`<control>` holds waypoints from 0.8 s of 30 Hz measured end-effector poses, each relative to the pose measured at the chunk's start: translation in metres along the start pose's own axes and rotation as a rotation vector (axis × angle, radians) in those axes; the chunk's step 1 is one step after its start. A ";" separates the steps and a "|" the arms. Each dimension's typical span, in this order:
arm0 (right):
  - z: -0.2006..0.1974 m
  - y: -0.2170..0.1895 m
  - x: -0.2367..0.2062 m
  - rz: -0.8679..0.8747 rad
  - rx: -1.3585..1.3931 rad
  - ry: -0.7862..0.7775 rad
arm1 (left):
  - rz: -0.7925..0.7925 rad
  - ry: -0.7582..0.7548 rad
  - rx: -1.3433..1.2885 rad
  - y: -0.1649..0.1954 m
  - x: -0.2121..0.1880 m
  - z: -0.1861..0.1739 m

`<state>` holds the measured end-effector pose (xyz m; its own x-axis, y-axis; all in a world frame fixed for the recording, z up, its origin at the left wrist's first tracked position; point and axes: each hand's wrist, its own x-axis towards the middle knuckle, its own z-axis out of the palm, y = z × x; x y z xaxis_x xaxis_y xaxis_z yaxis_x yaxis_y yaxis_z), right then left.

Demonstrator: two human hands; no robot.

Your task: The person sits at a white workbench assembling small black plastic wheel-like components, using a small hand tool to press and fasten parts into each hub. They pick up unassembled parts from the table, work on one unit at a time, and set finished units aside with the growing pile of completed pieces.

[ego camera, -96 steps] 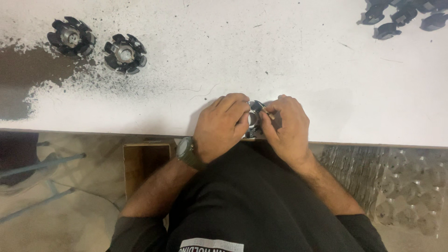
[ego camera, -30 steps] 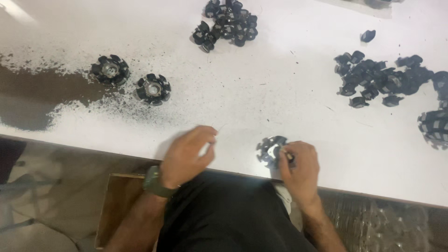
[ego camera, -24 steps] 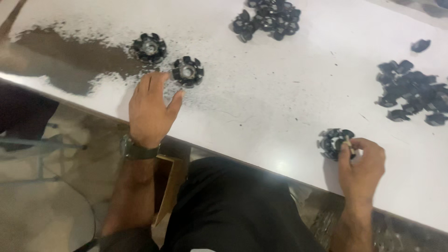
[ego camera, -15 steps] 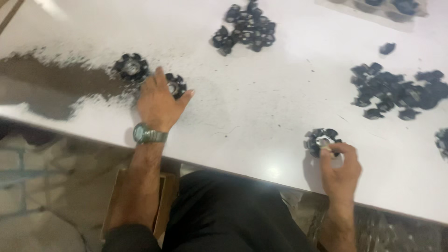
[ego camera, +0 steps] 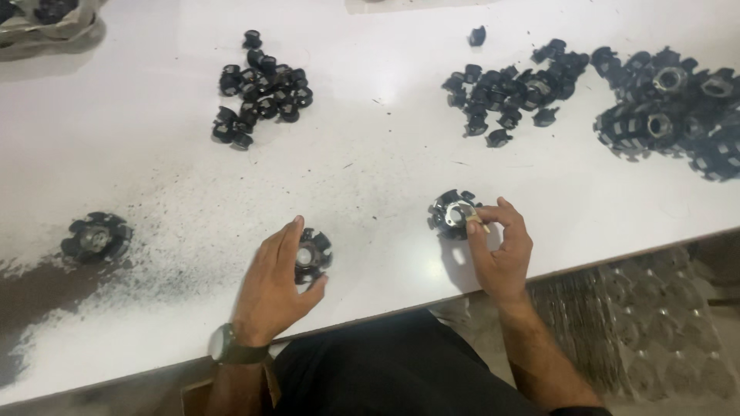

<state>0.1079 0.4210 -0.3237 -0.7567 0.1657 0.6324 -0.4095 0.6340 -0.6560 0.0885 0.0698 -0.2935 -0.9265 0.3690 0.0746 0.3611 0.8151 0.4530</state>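
My left fingers [ego camera: 289, 235] curl around one black hub [ego camera: 312, 255]; right fingers [ego camera: 493, 219] pinch the other hub [ego camera: 452, 213], lying just left of them.

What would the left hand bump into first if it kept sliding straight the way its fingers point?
The left hand points up and slightly right. It already touches a black wheel-shaped part; beyond that lies bare white table, then probably the pile of small black pieces.

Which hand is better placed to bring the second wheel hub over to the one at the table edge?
Left. The left hand already cups the loose hub; the right hand is busy pinching the other hub.
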 end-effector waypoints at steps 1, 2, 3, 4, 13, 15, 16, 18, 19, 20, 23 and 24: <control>0.000 -0.003 -0.007 0.008 0.032 0.013 | -0.049 0.007 -0.029 0.008 -0.003 0.009; 0.002 -0.007 -0.013 0.011 0.074 0.016 | 0.010 0.055 -0.049 0.016 -0.006 0.017; 0.003 -0.011 -0.019 -0.026 0.117 0.011 | 0.053 0.101 -0.068 0.026 -0.011 0.025; 0.006 -0.015 -0.023 -0.058 0.171 -0.004 | 0.080 0.145 -0.083 0.035 -0.018 0.033; 0.028 -0.058 -0.039 -0.079 0.158 -0.309 | 0.030 0.365 -0.121 0.082 -0.031 0.067; 0.035 -0.065 -0.030 -0.091 0.108 -0.333 | 0.014 0.353 -0.169 0.084 -0.029 0.056; 0.039 -0.068 -0.024 -0.095 0.089 -0.335 | 0.020 0.316 -0.159 0.085 -0.028 0.050; 0.046 -0.073 -0.011 -0.038 0.056 -0.388 | 0.042 0.259 -0.131 0.086 -0.024 0.039; 0.048 -0.077 -0.006 0.025 0.044 -0.445 | 0.048 0.259 -0.163 0.086 -0.022 0.034; 0.050 -0.080 -0.002 0.086 0.033 -0.503 | 0.052 0.260 -0.195 0.086 -0.021 0.031; 0.051 -0.088 0.001 0.268 0.134 -0.545 | 0.041 0.240 -0.247 0.082 -0.014 0.028; 0.051 -0.089 0.001 0.284 0.137 -0.553 | 0.025 0.224 -0.261 0.081 -0.013 0.029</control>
<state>0.1175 0.3264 -0.2859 -0.9816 -0.1249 0.1442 -0.1884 0.5141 -0.8368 0.1329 0.1440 -0.2832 -0.9284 0.2568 0.2686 0.3715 0.6542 0.6587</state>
